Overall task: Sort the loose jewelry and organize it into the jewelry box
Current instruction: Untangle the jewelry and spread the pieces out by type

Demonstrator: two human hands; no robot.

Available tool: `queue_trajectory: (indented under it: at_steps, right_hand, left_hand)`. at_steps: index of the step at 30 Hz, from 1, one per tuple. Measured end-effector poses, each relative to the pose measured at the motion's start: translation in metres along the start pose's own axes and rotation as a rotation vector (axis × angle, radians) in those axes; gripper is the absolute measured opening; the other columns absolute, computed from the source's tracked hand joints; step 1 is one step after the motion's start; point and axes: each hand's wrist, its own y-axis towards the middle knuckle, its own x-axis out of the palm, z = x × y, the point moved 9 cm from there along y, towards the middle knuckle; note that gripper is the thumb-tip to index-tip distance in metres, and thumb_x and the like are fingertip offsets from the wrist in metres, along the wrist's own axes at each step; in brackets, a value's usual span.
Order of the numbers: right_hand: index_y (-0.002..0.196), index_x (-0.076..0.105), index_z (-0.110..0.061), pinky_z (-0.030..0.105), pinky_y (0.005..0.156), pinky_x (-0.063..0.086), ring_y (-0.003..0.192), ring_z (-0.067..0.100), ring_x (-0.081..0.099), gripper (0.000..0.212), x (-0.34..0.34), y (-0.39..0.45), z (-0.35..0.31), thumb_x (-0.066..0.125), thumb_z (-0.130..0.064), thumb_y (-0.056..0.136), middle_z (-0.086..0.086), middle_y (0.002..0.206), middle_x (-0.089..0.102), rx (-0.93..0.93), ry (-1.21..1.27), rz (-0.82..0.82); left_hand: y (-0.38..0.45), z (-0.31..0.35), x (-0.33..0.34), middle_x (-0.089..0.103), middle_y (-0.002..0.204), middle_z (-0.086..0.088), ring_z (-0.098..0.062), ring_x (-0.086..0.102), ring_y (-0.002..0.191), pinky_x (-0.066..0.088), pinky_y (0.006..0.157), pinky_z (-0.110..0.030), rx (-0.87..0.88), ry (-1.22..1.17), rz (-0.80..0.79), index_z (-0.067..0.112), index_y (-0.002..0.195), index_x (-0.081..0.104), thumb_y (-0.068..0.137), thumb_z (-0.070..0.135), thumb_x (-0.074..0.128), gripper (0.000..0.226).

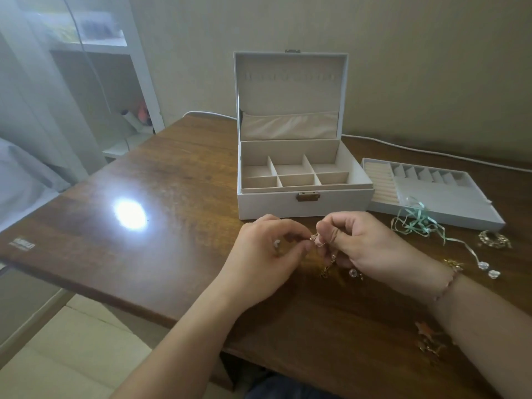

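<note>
— What are the hands doing?

— Both are curled in, meeting over the tabletop (172, 180). The left hand (267, 249) pinches one end of a gold chain (326, 267) between thumb and fingers (299, 236); the right hand (362, 249) is clamped on the same chain just beside it, and the rest dangles below them down to the wood.

— And the jewelry box?

— Just beyond the fingers, the white jewelry box (302, 203) stands with its lid up — its six small compartments look bare. The lift-out tray (460, 203) lies to the right of the right hand, touching the box or nearly so.

— Any loose pieces?

— A green ribbon (417, 223) with two clear beads (488, 269) trails right of the right hand, a gold bracelet (495, 239) further right, and small gold pieces (429, 338) near the right forearm.
</note>
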Motion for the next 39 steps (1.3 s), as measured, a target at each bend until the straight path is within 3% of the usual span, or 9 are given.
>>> queue_trajectory:
  at_steps: [4, 7, 11, 16, 19, 25, 30, 34, 39]
  right_hand:
    - [0.089, 0.068, -0.018, 0.034, 0.061, 0.046, 0.064, 0.012, 0.062, 0.017, -0.002, 0.001, 0.000, 0.057, -0.028, 0.094, 0.000, 0.072, 0.070, -0.006, 0.066, -0.027]
    - [0.101, 0.069, -0.025, 0.024, 0.066, 0.053, 0.070, 0.009, 0.066, 0.015, -0.023, 0.002, -0.003, 0.060, -0.014, 0.095, -0.002, 0.078, 0.073, -0.028, 0.028, 0.061]
    - [0.099, 0.068, -0.041, 0.009, 0.067, 0.047, 0.088, -0.007, 0.059, 0.020, -0.039, -0.002, -0.008, 0.066, -0.022, 0.091, -0.019, 0.090, 0.066, -0.095, -0.380, 0.074]
    - [0.106, 0.068, -0.045, 0.022, 0.086, 0.042, 0.100, -0.003, 0.041, 0.020, -0.016, -0.006, -0.001, 0.067, -0.037, 0.088, -0.028, 0.102, 0.050, -0.113, -0.825, -0.060]
    - [0.105, 0.069, -0.045, 0.027, 0.085, 0.046, 0.097, -0.001, 0.038, 0.018, -0.013, -0.004, -0.001, 0.067, -0.041, 0.087, -0.026, 0.100, 0.047, -0.119, -0.889, -0.029]
    - [0.094, 0.064, -0.044, 0.022, 0.078, 0.043, 0.097, 0.002, 0.041, 0.007, -0.010, -0.002, -0.002, 0.065, -0.046, 0.087, -0.021, 0.101, 0.046, -0.105, -0.949, -0.001]
    - [0.090, 0.058, -0.041, 0.021, 0.080, 0.044, 0.096, 0.001, 0.045, 0.005, -0.014, -0.003, 0.002, 0.062, -0.040, 0.090, -0.021, 0.099, 0.049, -0.103, -0.828, 0.014]
    - [0.088, 0.062, -0.039, 0.015, 0.068, 0.043, 0.083, -0.001, 0.057, 0.011, -0.024, -0.006, -0.004, 0.065, -0.028, 0.090, -0.017, 0.085, 0.062, -0.112, -0.520, 0.049]
    - [0.090, 0.069, -0.025, 0.024, 0.078, 0.054, 0.085, 0.006, 0.069, 0.009, -0.027, -0.010, -0.012, 0.069, -0.017, 0.086, -0.009, 0.087, 0.073, -0.088, -0.104, 0.026]
  left_hand:
    - [-0.002, -0.008, -0.004, 0.068, 0.081, 0.013, -0.011, 0.065, 0.083, 0.054, 0.074, -0.031, -0.049, -0.056, 0.027, 0.030, 0.087, 0.073, 0.084, 0.015, 0.076, 0.016]
    - [-0.004, -0.009, -0.007, 0.068, 0.083, 0.015, -0.011, 0.065, 0.084, 0.053, 0.075, -0.026, -0.030, -0.028, 0.049, 0.029, 0.093, 0.071, 0.085, 0.012, 0.075, 0.019]
    - [-0.005, -0.013, -0.006, 0.068, 0.086, 0.017, -0.010, 0.067, 0.085, 0.052, 0.072, -0.017, -0.044, -0.097, 0.048, 0.024, 0.104, 0.068, 0.090, 0.006, 0.068, 0.023]
    - [-0.004, -0.022, -0.002, 0.068, 0.085, 0.010, -0.021, 0.069, 0.075, 0.055, 0.067, -0.030, -0.107, -0.351, 0.007, 0.025, 0.104, 0.067, 0.095, 0.005, 0.058, 0.024]
    - [-0.003, -0.024, -0.001, 0.069, 0.082, -0.001, -0.020, 0.068, 0.069, 0.053, 0.067, -0.033, -0.169, -0.559, -0.025, 0.022, 0.100, 0.069, 0.094, 0.003, 0.053, 0.026]
    - [-0.005, -0.025, 0.012, 0.068, 0.086, -0.010, -0.019, 0.067, 0.073, 0.057, 0.072, -0.029, -0.359, -0.919, -0.183, 0.017, 0.097, 0.074, 0.090, 0.008, 0.057, 0.021]
    - [-0.005, -0.022, 0.012, 0.069, 0.088, -0.010, -0.018, 0.066, 0.073, 0.057, 0.073, -0.028, -0.356, -1.004, -0.187, 0.017, 0.097, 0.074, 0.088, 0.004, 0.060, 0.020]
    - [-0.005, -0.020, 0.013, 0.070, 0.093, -0.009, -0.018, 0.066, 0.079, 0.056, 0.081, -0.033, -0.318, -0.987, -0.220, 0.019, 0.102, 0.073, 0.086, 0.013, 0.068, 0.018]
    - [-0.005, -0.018, 0.011, 0.069, 0.094, -0.007, -0.016, 0.067, 0.084, 0.057, 0.081, -0.028, -0.302, -1.003, -0.227, 0.019, 0.104, 0.073, 0.081, 0.010, 0.072, 0.025]
